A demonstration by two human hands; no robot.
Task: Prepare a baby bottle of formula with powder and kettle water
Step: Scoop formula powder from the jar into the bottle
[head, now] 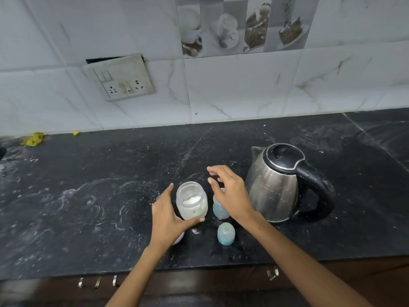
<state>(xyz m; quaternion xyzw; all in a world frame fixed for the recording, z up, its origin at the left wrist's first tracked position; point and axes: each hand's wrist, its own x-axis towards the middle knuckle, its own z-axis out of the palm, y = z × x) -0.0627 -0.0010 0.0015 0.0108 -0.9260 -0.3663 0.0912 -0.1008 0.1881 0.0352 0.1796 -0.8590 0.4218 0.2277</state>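
hands [199, 202] around open powder jar [192, 200]

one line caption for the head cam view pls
Left hand grips open powder jar; right hand hovers open over baby bottle.

It was a home kitchen. A black stone counter [110, 196], dusted with white smears, ran along a wall of pale marble-look tiles [243, 85]. At twelve o'clock a band of decorative tiles [241, 25] pictured cups and desserts. At ten o'clock a worn socket plate [124, 78] hung loose from the wall. A steel electric kettle [278, 182] with a black handle stood at three o'clock. Below the counter edge, at six o'clock, metal handles [97, 282] showed on dark cabinet fronts.
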